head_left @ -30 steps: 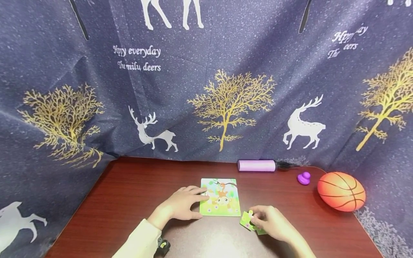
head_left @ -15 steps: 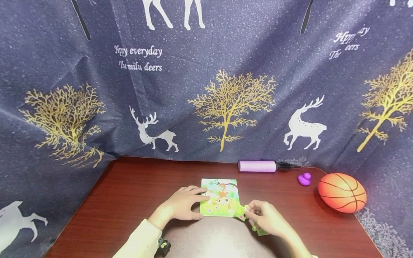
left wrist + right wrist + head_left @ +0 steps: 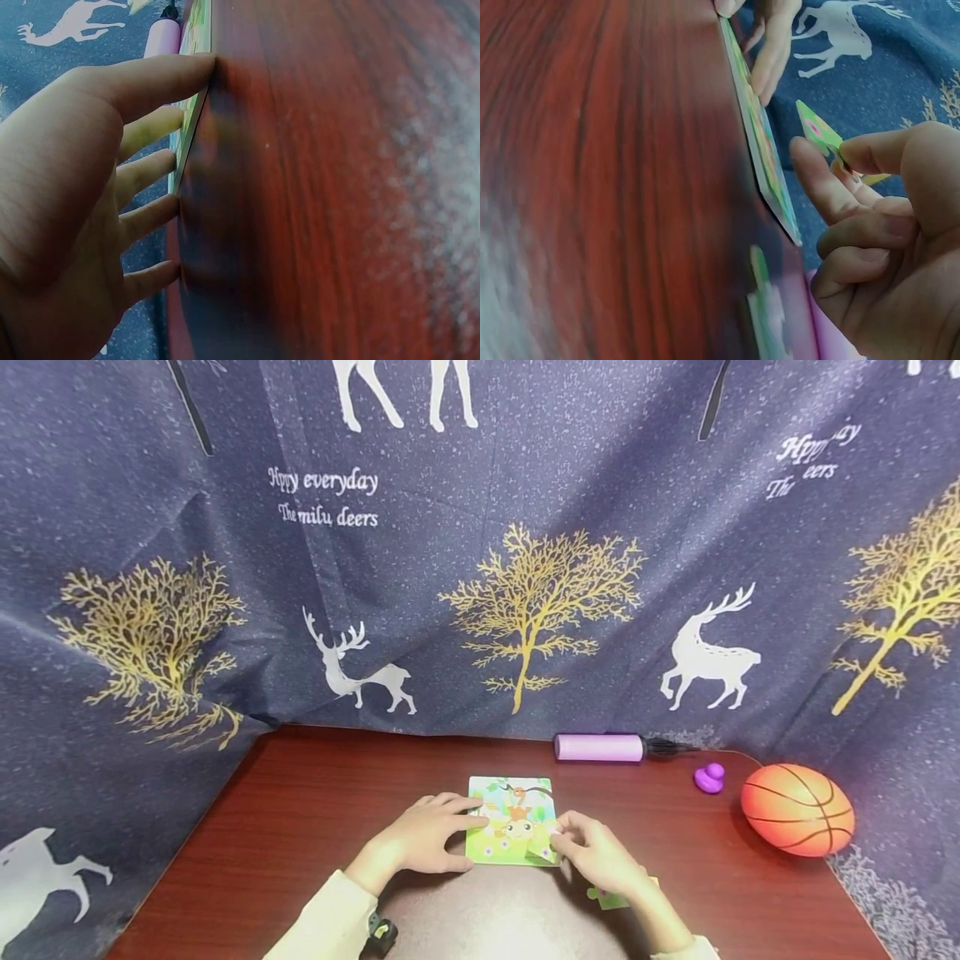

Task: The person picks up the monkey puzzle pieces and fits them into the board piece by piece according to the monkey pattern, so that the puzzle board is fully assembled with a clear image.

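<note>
A square puzzle board point(image 3: 517, 857) with a cartoon monkey picture lies mid-table. My left hand point(image 3: 425, 837) rests with spread fingers on its left side; in the left wrist view the thumb touches the board's near edge. Between thumb and fingers, my right hand point(image 3: 596, 856) pinches a green puzzle piece point(image 3: 542, 843) over the board's lower right corner. The right wrist view has that piece tilted and held above the board's surface. More green puzzle pieces point(image 3: 609, 899) lie on the table under the right wrist, partly hidden by it.
On the reddish-brown table point(image 3: 322, 802), a lilac hand pump point(image 3: 598, 747) lies along the back. Right of it sit a purple rubber duck point(image 3: 709, 778) and an orange basketball point(image 3: 797, 810). A dark cloth point(image 3: 420, 568) with deer and trees hangs behind the table.
My right hand has picked up a puzzle piece from beside the board and carried it left and away from me, over the board's lower right corner. The left hand has stayed put.
</note>
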{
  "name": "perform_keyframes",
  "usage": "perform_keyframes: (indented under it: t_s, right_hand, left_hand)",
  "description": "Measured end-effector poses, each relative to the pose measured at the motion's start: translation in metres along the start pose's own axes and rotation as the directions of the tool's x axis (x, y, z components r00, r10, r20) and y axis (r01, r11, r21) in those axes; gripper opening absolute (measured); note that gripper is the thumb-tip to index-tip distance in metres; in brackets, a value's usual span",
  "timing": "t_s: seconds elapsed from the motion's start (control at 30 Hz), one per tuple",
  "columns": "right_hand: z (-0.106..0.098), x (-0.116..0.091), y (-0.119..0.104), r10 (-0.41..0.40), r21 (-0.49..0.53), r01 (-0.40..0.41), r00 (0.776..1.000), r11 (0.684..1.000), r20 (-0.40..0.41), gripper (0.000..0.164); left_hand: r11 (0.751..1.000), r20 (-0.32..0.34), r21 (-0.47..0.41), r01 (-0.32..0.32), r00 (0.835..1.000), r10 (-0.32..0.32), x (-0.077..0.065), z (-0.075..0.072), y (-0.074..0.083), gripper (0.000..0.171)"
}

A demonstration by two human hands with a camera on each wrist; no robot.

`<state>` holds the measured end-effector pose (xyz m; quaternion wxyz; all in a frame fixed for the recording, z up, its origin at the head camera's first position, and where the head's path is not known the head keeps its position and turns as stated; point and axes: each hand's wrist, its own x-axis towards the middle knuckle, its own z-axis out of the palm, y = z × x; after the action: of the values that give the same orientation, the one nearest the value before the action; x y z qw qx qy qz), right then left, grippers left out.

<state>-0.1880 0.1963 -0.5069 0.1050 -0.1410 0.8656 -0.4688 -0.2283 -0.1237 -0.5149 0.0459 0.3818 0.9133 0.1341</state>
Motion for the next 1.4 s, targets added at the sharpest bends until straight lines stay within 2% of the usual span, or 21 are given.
perform_keyframes:
  t_s: [0.2,0.5,0.73,1.1,1.2,1.4]
  right_hand:
    - [0.012,0.008,-0.001,-0.057,-0.053,0.053,0.996,0.997,-0.071,0.021]
    - [0.026,0.021,-0.007,-0.084,-0.130,0.073,0.993,0.989,-0.082,0.020]
    - [0.036,0.030,-0.016,-0.060,-0.058,0.057,0.997,0.997,-0.057,0.012]
    - [0.056,0.041,-0.029,-0.018,-0.012,0.017,0.999,1.000,-0.042,0.013]
    - [0.061,0.045,-0.031,-0.009,-0.015,0.008,0.999,1.000,-0.051,0.011]
    - [0.068,0.050,-0.033,-0.001,-0.057,-0.003,0.998,0.998,-0.067,0.010]
  left_hand:
    - [1.000,-0.004,0.004,-0.001,1.000,0.001,0.000,0.001,-0.001,0.067]
    - [1.000,-0.006,0.003,-0.002,1.000,0.002,0.001,0.002,-0.001,0.067]
    - [1.000,-0.015,0.014,-0.008,1.000,0.008,0.001,0.003,-0.002,0.067]
    - [1.000,-0.034,0.000,-0.004,0.999,0.004,0.000,0.004,0.000,0.067]
    - [1.000,-0.054,-0.019,0.002,0.999,-0.003,0.001,0.005,0.001,0.068]
    - [1.000,-0.144,-0.005,0.027,0.989,-0.027,0.003,0.009,0.006,0.066]
